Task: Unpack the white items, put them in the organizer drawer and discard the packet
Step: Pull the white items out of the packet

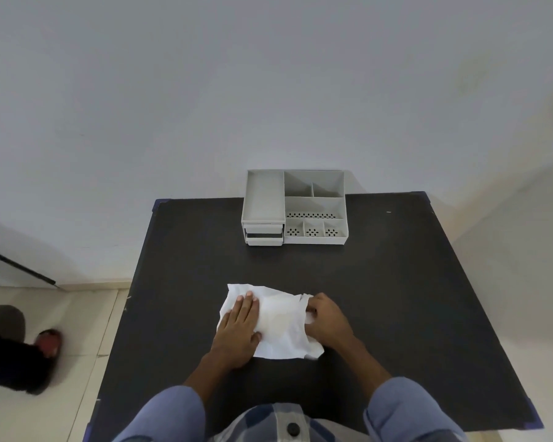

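Nearest me, the white packet (276, 320) lies flat on the black table (396, 298). The left hand (240, 330) rests spread and flat on its left half, pinning it without grasping. The right hand (328, 319) is curled at the packet's right end, fingers apparently tucked into the opening; whether they hold anything inside I can't tell. Better to keep the left palm firm and draw the contents out sideways. Further back, against the wall, stands the grey organizer (296, 207), its small drawers (264, 235) at lower left.

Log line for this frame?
phase: unpacking | left hand: flat on packet | right hand: at packet's right end | organizer: far, untouched
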